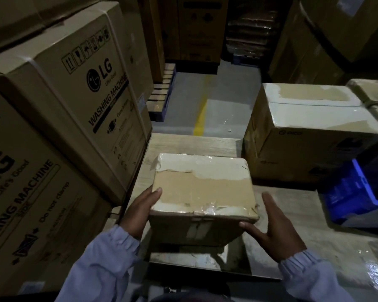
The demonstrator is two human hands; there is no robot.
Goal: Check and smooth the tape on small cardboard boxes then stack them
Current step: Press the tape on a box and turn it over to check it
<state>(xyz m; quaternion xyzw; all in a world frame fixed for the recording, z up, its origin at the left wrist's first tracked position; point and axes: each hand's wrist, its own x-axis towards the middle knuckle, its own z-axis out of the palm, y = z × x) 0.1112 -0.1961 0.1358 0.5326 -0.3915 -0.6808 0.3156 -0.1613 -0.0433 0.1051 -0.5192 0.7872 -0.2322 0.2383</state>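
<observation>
Left hand (140,212) grips the box (202,188), mid-view, at its 9 o'clock edge; right hand (275,234), fingers straight, touches the 5 o'clock corner. Best press the wrinkled tape (214,207) there flat, outward.

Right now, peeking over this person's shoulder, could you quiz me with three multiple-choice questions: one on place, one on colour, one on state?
1. Where is the blue crate relative to the small box being held? A. left of it B. right of it C. on top of it
2. What colour is the floor line? A. yellow B. red C. white
3. The small box's top is: A. open flaps B. crushed flat C. taped shut
Answers: B, the crate sits beyond the box's right side; A, a yellow stripe runs along the aisle floor; C, glossy tape covers the closed top.
</observation>
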